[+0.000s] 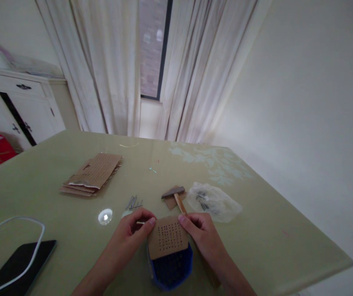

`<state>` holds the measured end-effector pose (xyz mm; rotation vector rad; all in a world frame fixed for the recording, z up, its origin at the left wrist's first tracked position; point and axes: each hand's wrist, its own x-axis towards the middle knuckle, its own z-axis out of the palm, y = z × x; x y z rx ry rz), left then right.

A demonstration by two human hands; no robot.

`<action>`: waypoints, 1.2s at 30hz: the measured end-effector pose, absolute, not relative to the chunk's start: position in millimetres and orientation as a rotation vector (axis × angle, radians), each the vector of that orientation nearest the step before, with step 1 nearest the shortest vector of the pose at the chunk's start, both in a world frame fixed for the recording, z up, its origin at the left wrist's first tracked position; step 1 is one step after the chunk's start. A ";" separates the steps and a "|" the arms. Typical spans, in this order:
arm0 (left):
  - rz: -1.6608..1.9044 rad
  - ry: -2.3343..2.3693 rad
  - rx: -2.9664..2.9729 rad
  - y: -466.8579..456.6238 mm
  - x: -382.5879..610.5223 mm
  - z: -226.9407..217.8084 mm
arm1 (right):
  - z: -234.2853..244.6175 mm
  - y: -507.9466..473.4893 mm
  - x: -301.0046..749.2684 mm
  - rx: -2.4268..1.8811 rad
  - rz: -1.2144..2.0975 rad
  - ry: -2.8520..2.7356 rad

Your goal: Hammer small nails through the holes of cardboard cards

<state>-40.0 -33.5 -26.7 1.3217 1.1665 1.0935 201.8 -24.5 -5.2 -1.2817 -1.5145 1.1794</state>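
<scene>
A small piece of brown cardboard (168, 238) with rows of punched holes is held between my two hands. My left hand (138, 228) pinches its upper left corner, and my right hand (196, 226) pinches the upper right one. Beneath the cardboard, a blue container (172, 271) with dark contents is partly covered. A hammer (179, 199) with a wooden handle lies to the right, its head resting over a scrap of cardboard (170, 202); my right hand hides part of its handle. Several nails (133, 201) lie just beyond my left hand.
A clear plastic bag (215, 203) with nails inside lies right of the hammer. Stacked perforated cardboard sheets (94, 172) are at the left. A black tablet-like device (19, 267) and a white cable (40, 236) occupy the near left. The table's right edge (290, 222) runs along the wall.
</scene>
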 end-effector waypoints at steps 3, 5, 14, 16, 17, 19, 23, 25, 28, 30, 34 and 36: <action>1.055 1.192 1.328 -33.5 -40.9 -30.4 | -8.3 -22.8 203.6 -1.448 0.909 -1.675; 1.071 1.200 1.305 -34.2 -40.9 -31.6 | -9.2 -22.4 204.1 -1.474 0.852 -1.712; 1.011 1.158 1.340 -36.3 -40.3 -29.1 | -9.8 -20.9 204.9 -1.479 0.887 -1.697; 0.998 1.150 1.346 -35.8 -40.9 -29.1 | -7.5 -18.6 205.2 -1.484 0.891 -1.715; 0.989 1.146 1.346 -35.7 -41.1 -29.2 | -6.2 -17.2 205.2 -1.488 0.889 -1.723; 0.971 1.141 1.337 -35.6 -41.5 -30.0 | -4.0 -14.2 205.0 -1.495 0.884 -1.741; 0.977 1.153 1.322 -35.9 -41.2 -32.9 | -2.3 -9.0 206.9 -1.505 0.916 -1.800; 0.990 1.155 1.328 -36.1 -41.0 -33.8 | -0.6 -6.5 209.9 -1.504 0.956 -1.840; 0.980 1.137 1.340 -36.6 -41.1 -34.1 | 6.9 0.2 216.2 -1.496 0.969 -1.908; 0.972 1.142 1.337 -37.0 -41.4 -34.4 | 14.1 7.9 220.0 -1.473 0.951 -1.954; 0.967 1.170 1.309 -36.8 -42.4 -35.8 | 21.4 25.5 224.4 -1.405 0.950 -1.904; 0.984 1.178 1.310 -36.0 -43.0 -34.8 | 17.3 30.5 224.8 -1.377 0.981 -1.866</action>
